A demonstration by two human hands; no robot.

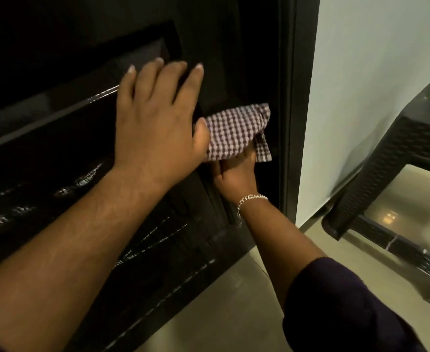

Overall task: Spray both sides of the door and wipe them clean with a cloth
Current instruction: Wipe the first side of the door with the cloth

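A: Door [56, 153] fills the left and centre of the view: dark, glossy, moulded panels with raised ridges, wet streaks catching light along the lower panels. Its edge sits against the dark frame [289, 110] on the right.

B: Room to move?

A: Narrow. Right of the frame is a pale wall [376, 72], then a dark woven-pattern stool [376, 179] standing on the beige tiled floor [234, 301], close by. Open floor lies below the door's bottom edge.

B: Hands?

A: Left hand [155, 123] is flat on the door panel, grip released, fingers straight and spread, pressing the surface. Right hand [236, 171] is lower, near the frame, grip clenched round the cloth [236, 130], bunching it from below.

B: Cloth?

A: Checked weave, dark and white squares, crumpled, one corner hanging loose. It lies against the door beside the frame, just beside the left thumb; cannot tell if they touch.

B: Anything else?

A: Silver chain bracelet [249, 201] on the right wrist; dark sleeve [341, 306] pushed up that forearm.
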